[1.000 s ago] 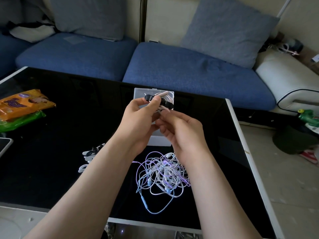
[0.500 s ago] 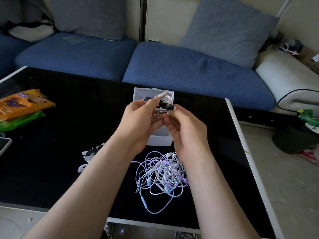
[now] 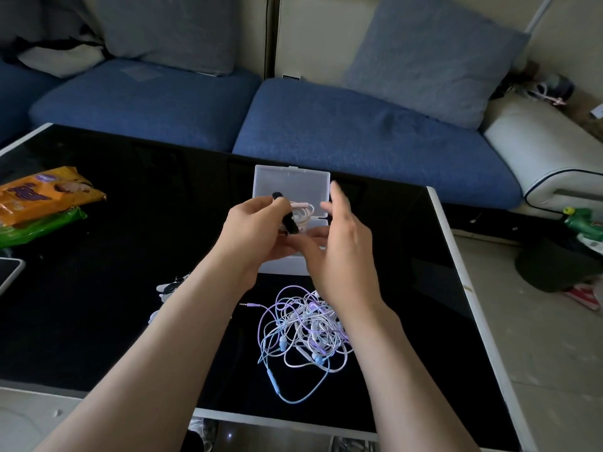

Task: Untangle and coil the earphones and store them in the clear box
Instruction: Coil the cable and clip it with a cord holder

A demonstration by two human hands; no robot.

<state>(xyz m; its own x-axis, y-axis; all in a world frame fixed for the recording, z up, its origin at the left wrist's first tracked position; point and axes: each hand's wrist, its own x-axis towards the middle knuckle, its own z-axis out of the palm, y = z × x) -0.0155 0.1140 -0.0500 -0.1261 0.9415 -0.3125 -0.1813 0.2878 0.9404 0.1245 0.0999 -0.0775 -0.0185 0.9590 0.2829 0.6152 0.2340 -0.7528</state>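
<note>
My left hand (image 3: 257,230) grips a coiled pink-white earphone (image 3: 301,213) fastened with a black clip (image 3: 287,215), held just above the clear box (image 3: 290,181), whose lid stands open at the table's far middle. My right hand (image 3: 339,243) is beside the coil with fingers spread and straight, holding nothing. A tangle of purple, blue and white earphones (image 3: 303,327) lies on the black table (image 3: 114,256) below my right wrist, a jack plug sticking out to its left.
Several black and white clips (image 3: 169,287) lie left of the tangle, partly under my left forearm. Orange and green snack packets (image 3: 39,203) sit at the table's left, a phone corner (image 3: 8,272) below them. A blue sofa stands behind the table.
My right hand has let go of the clipped coil and opened, its fingers lifting away to the right. The left hand still holds the coil, now lower over the box.
</note>
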